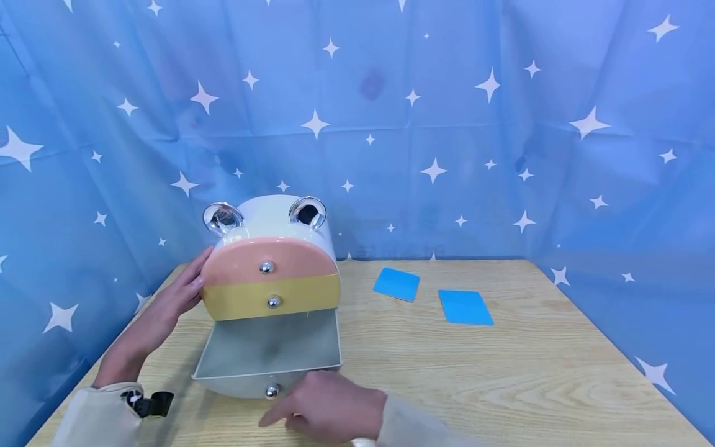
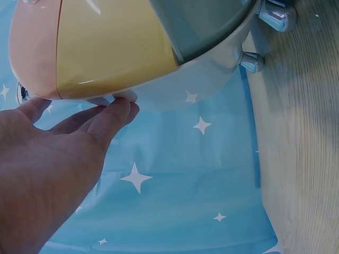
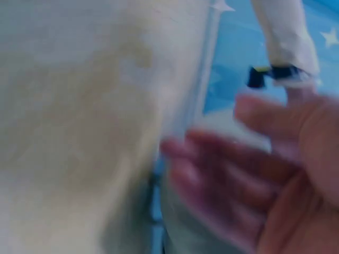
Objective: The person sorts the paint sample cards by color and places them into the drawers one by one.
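A small frog-faced drawer cabinet [image 1: 270,214] stands on the left part of the table. Its pink top drawer [image 1: 240,261] and yellow middle drawer [image 1: 240,302] are closed, while the grey bottom drawer [image 1: 274,341] is pulled out, with nothing inside its visible part. My left hand [image 1: 167,304] rests against the cabinet's left side, fingers extended along the white shell, as the left wrist view also shows. In front of the grey drawer, just right of its round silver knob [image 1: 272,391], is my right hand [image 1: 329,406], loosely bent and holding nothing. It looks blurred in the right wrist view.
Two blue square cards, one farther back [image 1: 396,284] and one nearer [image 1: 466,307], lie on the wooden table [image 1: 503,385] to the right of the cabinet. A blue curtain with white stars [image 1: 380,155] surrounds the table at the back and sides.
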`<state>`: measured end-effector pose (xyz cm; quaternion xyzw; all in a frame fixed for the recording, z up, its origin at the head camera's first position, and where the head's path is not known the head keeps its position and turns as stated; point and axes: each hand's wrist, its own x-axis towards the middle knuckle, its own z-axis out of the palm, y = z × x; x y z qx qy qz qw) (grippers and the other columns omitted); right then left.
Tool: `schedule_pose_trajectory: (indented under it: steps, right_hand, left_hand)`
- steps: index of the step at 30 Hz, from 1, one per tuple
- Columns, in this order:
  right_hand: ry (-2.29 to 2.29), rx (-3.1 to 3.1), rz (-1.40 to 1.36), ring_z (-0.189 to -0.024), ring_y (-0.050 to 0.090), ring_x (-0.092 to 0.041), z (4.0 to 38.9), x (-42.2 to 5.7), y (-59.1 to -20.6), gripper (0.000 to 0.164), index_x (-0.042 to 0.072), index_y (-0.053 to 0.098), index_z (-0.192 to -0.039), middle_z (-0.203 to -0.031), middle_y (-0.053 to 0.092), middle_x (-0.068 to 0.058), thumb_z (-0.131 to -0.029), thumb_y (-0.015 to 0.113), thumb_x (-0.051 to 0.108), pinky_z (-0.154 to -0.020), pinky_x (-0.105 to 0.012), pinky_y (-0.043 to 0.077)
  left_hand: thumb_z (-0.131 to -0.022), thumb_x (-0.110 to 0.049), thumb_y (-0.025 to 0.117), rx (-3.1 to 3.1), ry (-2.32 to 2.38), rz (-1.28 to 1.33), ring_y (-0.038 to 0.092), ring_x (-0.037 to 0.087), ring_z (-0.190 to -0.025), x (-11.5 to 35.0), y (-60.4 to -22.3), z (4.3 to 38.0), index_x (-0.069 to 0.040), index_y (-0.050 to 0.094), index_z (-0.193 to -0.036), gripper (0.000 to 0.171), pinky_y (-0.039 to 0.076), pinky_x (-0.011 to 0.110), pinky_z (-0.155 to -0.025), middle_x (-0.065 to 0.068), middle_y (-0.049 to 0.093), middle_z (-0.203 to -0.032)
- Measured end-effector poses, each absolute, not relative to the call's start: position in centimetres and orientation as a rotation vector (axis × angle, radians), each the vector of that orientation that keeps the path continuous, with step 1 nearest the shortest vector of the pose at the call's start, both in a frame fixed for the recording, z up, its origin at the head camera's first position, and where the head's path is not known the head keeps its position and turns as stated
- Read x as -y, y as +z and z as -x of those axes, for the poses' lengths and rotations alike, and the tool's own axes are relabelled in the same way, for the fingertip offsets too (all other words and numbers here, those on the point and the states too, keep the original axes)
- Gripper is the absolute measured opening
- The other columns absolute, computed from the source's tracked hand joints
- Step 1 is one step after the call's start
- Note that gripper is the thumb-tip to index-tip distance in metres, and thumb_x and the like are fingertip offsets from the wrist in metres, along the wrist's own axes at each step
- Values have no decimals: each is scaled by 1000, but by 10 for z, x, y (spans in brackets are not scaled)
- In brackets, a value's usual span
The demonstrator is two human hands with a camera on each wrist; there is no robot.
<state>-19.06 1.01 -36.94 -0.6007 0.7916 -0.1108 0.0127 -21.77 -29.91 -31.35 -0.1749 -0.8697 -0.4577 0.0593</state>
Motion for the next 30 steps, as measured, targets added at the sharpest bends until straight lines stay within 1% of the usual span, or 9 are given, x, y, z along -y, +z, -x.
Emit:
schedule_pose_trajectory:
  steps: [1,6,8,11,15,19,23,26,30]
  right_hand:
    - [-386,-2376,1875,-78,57,18,195,-18,-364,35,29,71,-127,-104,77,16,-96,68,14,-70,4,40]
    - [-594,-2002,1719,-98,66,13,230,-69,-340,26,14,71,-124,-120,75,1,-99,63,14,-82,-7,53]
    - [-605,-1915,1590,-102,69,5,250,-90,-335,28,12,69,-126,-122,74,-6,-99,64,15,-87,-13,55]
    - [-593,-1906,1336,-105,70,-4,285,-117,-333,33,10,65,-130,-124,72,-12,-98,65,16,-90,-20,57]
    - [-678,-2187,1059,-95,70,-10,330,-137,-341,35,9,66,-128,-108,74,-11,-93,70,13,-84,-26,57]
    - [-731,-2547,942,-88,58,-20,372,-141,-356,43,9,66,-128,-97,65,-14,-87,77,11,-75,-33,49]
    - [-593,-2739,851,-117,53,-38,406,-136,-369,64,16,58,-141,-129,59,-22,-82,83,15,-89,-48,51]
    - [-412,-2806,752,-144,31,-51,421,-135,-377,77,21,52,-147,-155,41,-22,-79,87,20,-102,-65,44]
    - [-301,-2818,616,-146,19,-58,435,-138,-382,83,28,49,-149,-162,24,-25,-76,89,23,-97,-73,43]
  left_hand:
    - [-111,-36,24,2638,-1362,527,12,50,-152,299,-312,218,-40,5,-161,53,32,65,-117,10,6,-171]
    - [-111,-37,24,2632,-1331,536,11,49,-153,299,-305,219,-43,6,-160,53,32,64,-117,6,6,-171]
    - [-111,-36,25,2622,-1360,539,9,51,-153,297,-306,218,-42,5,-160,53,22,80,-108,9,3,-171]
    - [-111,-35,26,2638,-1361,509,9,55,-152,296,-309,215,-42,3,-160,54,21,83,-106,13,3,-171]
    - [-111,-34,26,2648,-1356,492,11,56,-151,297,-313,215,-42,3,-160,55,23,81,-106,16,4,-170]
    - [-111,-34,26,2649,-1348,485,12,56,-151,297,-317,215,-43,4,-160,54,24,80,-107,16,5,-170]
    - [-111,-35,27,2651,-1333,473,12,56,-151,301,-315,214,-43,4,-160,55,23,81,-107,15,6,-170]
    - [-111,-35,28,2651,-1345,466,12,55,-151,300,-314,214,-44,5,-160,55,22,81,-107,15,6,-171]
    - [-111,-36,28,2654,-1346,455,13,55,-151,298,-313,214,-44,4,-160,55,22,81,-107,14,6,-171]
